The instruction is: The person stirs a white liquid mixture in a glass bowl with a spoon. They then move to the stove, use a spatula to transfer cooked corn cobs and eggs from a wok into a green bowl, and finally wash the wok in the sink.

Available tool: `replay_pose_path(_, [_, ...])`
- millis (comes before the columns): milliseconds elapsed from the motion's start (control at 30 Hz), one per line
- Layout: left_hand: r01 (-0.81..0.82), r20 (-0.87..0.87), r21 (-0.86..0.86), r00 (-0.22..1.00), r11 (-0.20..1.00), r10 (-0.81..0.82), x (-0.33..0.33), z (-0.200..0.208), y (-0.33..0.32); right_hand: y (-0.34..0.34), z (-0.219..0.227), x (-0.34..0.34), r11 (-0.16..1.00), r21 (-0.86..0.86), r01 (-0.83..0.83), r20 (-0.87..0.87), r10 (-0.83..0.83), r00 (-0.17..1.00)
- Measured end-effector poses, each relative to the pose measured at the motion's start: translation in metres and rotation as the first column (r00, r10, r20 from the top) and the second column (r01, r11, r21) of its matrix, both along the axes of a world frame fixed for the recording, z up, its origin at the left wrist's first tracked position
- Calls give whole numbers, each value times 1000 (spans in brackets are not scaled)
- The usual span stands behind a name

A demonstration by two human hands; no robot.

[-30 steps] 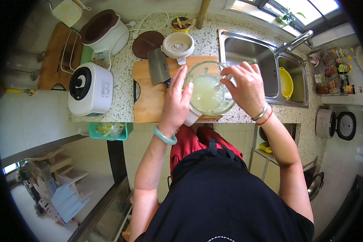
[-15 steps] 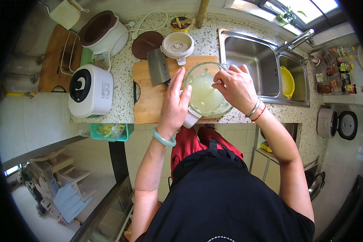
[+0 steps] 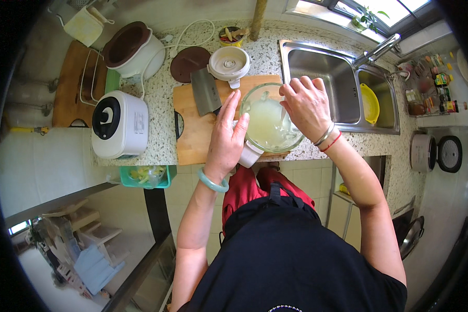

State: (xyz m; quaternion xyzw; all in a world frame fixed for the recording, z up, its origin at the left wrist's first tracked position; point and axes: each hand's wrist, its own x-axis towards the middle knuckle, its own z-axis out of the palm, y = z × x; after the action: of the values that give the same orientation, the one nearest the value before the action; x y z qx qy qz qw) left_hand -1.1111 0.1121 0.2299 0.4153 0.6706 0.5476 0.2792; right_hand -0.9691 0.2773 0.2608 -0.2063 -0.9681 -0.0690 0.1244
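Note:
A glass jar (image 3: 268,144) with a white handle (image 3: 250,154) stands at the right part of the wooden cutting board, holding a pale, cloudy yellowish liquid (image 3: 269,122). My left hand (image 3: 226,135) rests along the jar's left side, fingers stretched out and thumb apart. Over the right rim, my right hand (image 3: 308,106) is closed in a pinch, with a thin pale thing reaching from it down towards the liquid; its kind cannot be made out. Left of the jar, a cleaver (image 3: 205,92) lies on the cutting board (image 3: 192,143), its handle partly hidden behind my left hand.
Behind the board sit a white lid-like part (image 3: 229,61) and a brown round lid (image 3: 190,64). A white cooker (image 3: 122,127) and a white pot (image 3: 135,49) stand left. The steel sink (image 3: 322,67) with a yellow basket (image 3: 369,104) lies right. A green bin (image 3: 166,179) hangs below the counter.
My right hand has lifted slightly and shifted a little to the right over the rim. My left hand stays beside the jar. The whole view has shifted slightly.

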Motion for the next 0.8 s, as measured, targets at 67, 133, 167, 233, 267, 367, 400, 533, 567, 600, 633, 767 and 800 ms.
replay_pose_path(67, [1,28,-4,1000,1000,-1,0,2,-1,-1,0,3,1000,4,31,-28,-31,999])
replay_pose_path(133, [3,87,-37,996,999,0,0,5,-2,-1,1,7,998,9,62,-51,-61,997])
replay_pose_path(167, [6,117,-54,993,998,0,-1,6,-3,-1,2,8,998,-10,66,-73,-66,995])
replay_pose_path(233, [8,86,-32,996,999,-5,-4,1,-2,-2,3,11,996,-47,74,-118,-79,990])
replay_pose_path(267, [9,72,-21,997,1000,-8,-5,6,1,-3,5,13,994,-68,88,-148,-98,984])
replay_pose_path(367, [7,141,144,990,990,-28,-1,19,3,-6,9,20,982,-149,115,-271,-152,950])
replay_pose_path(400, [10,167,187,985,982,-42,-1,18,5,-6,7,21,976,-187,112,-332,-170,928])
replay_pose_path(533, [50,220,208,971,977,-97,0,32,11,-10,4,31,816,-576,54,-454,-374,809])
replay_pose_path(567, [42,238,217,967,975,-95,-1,32,11,-11,3,34,735,-678,2,-472,-438,765])
replay_pose_path(600, [35,256,226,962,973,-94,-1,32,12,-14,3,39,682,-731,-3,-456,-486,746])
replay_pose_path(633, [27,274,235,957,972,-93,0,33,12,-17,3,43,634,-772,-41,-464,-518,718])
replay_pose_path(767, [-1,311,303,945,953,-98,26,54,18,-22,-1,72,402,-889,-217,-445,-653,613])
replay_pose_path(800, [15,333,327,934,945,-130,34,59,21,-25,-2,78,330,-889,-318,-456,-699,551])
